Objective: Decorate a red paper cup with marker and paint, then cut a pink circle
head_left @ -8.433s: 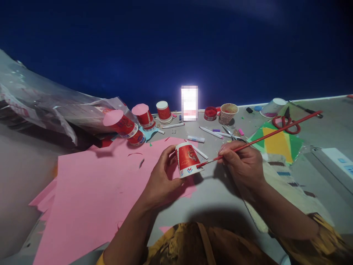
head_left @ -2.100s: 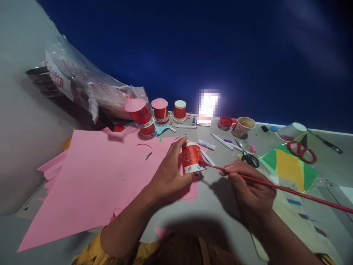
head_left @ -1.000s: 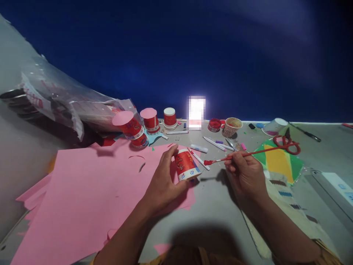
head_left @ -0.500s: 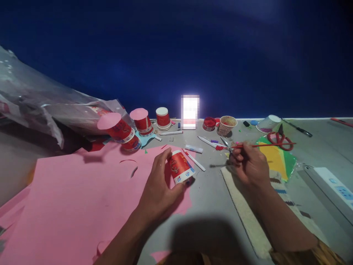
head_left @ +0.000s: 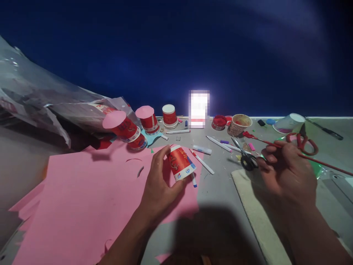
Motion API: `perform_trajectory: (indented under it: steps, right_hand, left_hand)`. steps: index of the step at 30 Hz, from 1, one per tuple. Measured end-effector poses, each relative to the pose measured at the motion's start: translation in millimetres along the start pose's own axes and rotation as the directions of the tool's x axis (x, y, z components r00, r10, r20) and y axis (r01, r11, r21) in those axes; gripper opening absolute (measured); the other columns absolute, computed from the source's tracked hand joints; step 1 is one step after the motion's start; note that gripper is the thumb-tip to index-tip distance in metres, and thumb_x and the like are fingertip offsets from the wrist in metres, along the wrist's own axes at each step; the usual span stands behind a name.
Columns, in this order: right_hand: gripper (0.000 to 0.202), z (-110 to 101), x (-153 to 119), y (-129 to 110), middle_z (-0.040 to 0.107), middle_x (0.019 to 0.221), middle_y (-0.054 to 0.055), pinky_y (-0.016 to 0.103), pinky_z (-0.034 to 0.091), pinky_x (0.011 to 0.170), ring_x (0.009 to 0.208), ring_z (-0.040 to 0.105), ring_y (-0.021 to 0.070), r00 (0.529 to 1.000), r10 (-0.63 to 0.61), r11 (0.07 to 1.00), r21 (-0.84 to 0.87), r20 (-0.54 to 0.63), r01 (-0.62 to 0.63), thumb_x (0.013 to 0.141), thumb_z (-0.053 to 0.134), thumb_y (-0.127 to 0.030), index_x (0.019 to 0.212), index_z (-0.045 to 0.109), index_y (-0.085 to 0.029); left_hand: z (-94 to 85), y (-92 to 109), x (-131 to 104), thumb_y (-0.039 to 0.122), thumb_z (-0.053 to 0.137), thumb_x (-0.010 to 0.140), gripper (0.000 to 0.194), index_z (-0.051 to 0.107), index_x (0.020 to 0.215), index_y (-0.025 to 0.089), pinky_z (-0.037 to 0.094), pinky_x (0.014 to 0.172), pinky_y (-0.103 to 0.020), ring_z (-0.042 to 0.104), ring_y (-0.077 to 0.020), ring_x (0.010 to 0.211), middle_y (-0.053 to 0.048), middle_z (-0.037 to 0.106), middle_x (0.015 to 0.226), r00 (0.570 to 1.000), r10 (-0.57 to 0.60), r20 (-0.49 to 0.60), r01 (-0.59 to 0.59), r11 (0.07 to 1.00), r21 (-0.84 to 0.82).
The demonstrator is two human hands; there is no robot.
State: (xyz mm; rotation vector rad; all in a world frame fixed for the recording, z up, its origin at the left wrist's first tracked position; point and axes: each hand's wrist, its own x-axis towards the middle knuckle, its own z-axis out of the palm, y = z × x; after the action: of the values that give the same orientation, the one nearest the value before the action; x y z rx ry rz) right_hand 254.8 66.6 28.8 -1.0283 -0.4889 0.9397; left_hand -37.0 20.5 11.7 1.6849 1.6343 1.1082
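Observation:
My left hand (head_left: 160, 180) holds a red and white paper cup (head_left: 180, 162) upside down and slightly tilted, thumb at its rim and fingers at its base, over the edge of a large pink sheet (head_left: 91, 206). My right hand (head_left: 289, 173) grips a red-handled paintbrush (head_left: 264, 141), its red-coated tip pointing left toward a speckled cup (head_left: 239, 126). An open jar of red paint (head_left: 219, 122) stands beside that cup. Black-handled scissors (head_left: 248, 161) lie just left of my right hand.
Stacked red cups with pink discs (head_left: 114, 120) stand at the back left, near a white-based cup (head_left: 169, 116). Markers (head_left: 202, 162) lie mid-table. Red-handled scissors (head_left: 302, 143), a white cup (head_left: 289, 123) and a pale cloth (head_left: 253, 206) are at the right.
My right hand has moved right and nearer with the brush, uncovering the black-handled scissors. My left hand still holds the cup in nearly the same pose. The view has shifted slightly.

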Motion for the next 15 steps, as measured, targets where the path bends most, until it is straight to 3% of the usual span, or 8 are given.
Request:
perform_trajectory:
  steps: [11,15]
  right_hand:
    - [0.009,-11.7,31.7,-20.7,0.057,0.075,0.002,0.020,0.019,0.044,0.057,0.041,0.0091,0.974,-0.162,0.985,0.038,-0.157,0.170,0.072,0.077,-0.014,0.078,0.071,-0.017]
    - [0.007,-10.6,36.7,-27.9,0.054,0.071,0.003,0.023,0.016,0.045,0.054,0.038,0.0101,0.979,-0.139,0.987,0.056,-0.150,0.149,0.081,0.067,-0.017,0.074,0.069,-0.017]
  left_hand:
    - [0.9,4.3,-1.1,0.029,0.076,0.081,0.079,0.042,0.152,0.032,0.043,0.123,-0.062,0.052,-0.0343,0.143,-0.010,0.050,0.157,0.999,-0.021,0.032,0.022,0.999,-0.038]
    - [1.7,4.1,-0.3,0.029,0.074,0.083,0.076,0.041,0.152,0.031,0.042,0.123,-0.062,0.052,-0.0332,0.144,-0.010,0.051,0.156,0.999,-0.012,0.047,0.013,0.999,-0.034]
